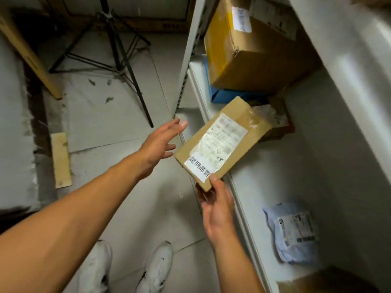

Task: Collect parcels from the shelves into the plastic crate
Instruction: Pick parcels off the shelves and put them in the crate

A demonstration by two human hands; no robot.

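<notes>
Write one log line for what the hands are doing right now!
right hand: pinches corner of flat brown cardboard parcel | left hand: open, reaching toward parcel | parcel: over white metal shelf edge | plastic crate: not in view

A flat parcel [220,142] juts over the shelf's [264,176] front edge. Behind it, a large box [254,53] sits on another box [230,95]. A bagged parcel [294,231] lies nearer the front.
</notes>
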